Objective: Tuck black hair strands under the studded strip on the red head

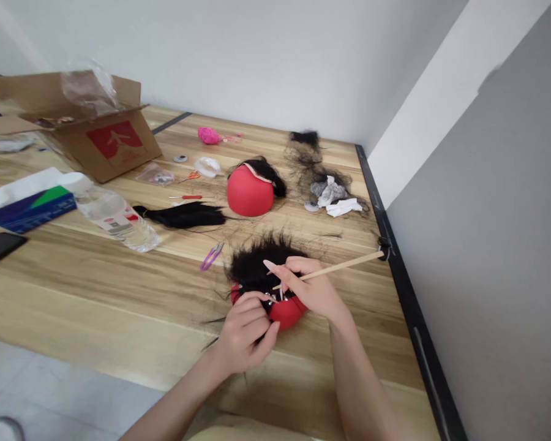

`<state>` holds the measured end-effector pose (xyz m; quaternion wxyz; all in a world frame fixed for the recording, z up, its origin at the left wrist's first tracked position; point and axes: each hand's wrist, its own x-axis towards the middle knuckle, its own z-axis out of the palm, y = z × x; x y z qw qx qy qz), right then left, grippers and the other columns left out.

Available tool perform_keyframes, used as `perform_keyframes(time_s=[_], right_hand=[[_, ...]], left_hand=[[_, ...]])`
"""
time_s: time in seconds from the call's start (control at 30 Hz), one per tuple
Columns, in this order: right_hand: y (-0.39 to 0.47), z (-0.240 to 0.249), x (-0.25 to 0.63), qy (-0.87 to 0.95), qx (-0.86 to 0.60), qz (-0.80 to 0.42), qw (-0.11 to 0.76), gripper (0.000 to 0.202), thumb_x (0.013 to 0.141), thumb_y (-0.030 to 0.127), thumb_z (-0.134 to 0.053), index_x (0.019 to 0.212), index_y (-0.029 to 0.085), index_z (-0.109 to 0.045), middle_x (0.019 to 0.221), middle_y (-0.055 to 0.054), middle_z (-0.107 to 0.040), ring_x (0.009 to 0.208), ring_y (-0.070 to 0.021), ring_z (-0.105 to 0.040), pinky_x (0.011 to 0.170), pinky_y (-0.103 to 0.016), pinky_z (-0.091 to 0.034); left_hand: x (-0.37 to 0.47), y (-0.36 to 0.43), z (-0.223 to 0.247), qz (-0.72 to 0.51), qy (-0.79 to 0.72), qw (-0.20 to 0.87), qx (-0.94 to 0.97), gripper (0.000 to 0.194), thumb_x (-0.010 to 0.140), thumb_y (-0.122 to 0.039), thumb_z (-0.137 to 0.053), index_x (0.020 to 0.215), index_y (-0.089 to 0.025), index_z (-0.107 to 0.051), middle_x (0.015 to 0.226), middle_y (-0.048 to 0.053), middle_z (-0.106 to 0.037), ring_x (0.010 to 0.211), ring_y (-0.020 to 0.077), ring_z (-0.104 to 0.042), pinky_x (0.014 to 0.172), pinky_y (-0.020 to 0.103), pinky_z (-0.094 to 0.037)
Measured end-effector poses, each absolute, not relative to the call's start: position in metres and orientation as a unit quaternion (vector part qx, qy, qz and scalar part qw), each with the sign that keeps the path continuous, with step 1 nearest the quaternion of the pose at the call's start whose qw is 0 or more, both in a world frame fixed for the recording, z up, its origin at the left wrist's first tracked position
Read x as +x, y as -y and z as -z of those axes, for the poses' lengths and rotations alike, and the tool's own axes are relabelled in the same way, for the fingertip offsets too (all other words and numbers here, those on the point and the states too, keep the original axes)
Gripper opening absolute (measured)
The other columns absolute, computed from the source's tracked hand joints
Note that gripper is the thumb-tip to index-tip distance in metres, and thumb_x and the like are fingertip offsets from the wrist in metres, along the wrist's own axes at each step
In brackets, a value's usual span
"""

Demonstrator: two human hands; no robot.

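Note:
A red dome-shaped form (287, 313) lies on the table in front of me, with a patch of short black hair (257, 260) over its far side. Small silvery pins or clips (272, 298) show along the hair's near edge. My left hand (247, 331) is closed around the form's left near side, fingertips at those silvery pieces. Between the fingers of my right hand (314, 286) is a thin wooden stick (349, 264), its lower tip at the hair's edge and its far end pointing right. What the left fingertips pinch there is too small to make out.
Behind stands a second red dome (250, 193) with black hair. Purple thread snips (211, 256), a black hair bundle (183, 214), a water bottle (114, 214) and an open carton (105, 141) lie leftward. Loose hair and crumpled grey cloth (329, 191) lie near the right wall.

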<state>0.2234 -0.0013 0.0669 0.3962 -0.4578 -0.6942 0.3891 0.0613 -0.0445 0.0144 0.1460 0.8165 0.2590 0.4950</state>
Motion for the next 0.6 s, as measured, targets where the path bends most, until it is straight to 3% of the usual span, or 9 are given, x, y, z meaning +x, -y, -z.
perform_keyframes(time_s=[0.6], right_hand=[[0.0003, -0.0616, 0.2265, 0.714, -0.42, -0.385, 0.408, 0.035, 0.09, 0.029, -0.057, 0.058, 0.016, -0.063, 0.061, 0.0, -0.057, 0.059, -0.0106, -0.055, 0.062, -0.023, -0.043]], left_hand=[[0.0599, 0.0444, -0.0128, -0.487, -0.258, 0.141, 0.822, 0.027, 0.078, -0.001, -0.053, 0.059, -0.016, -0.043, 0.056, -0.004, -0.039, 0.06, 0.0094, -0.037, 0.078, 0.032, -0.053]])
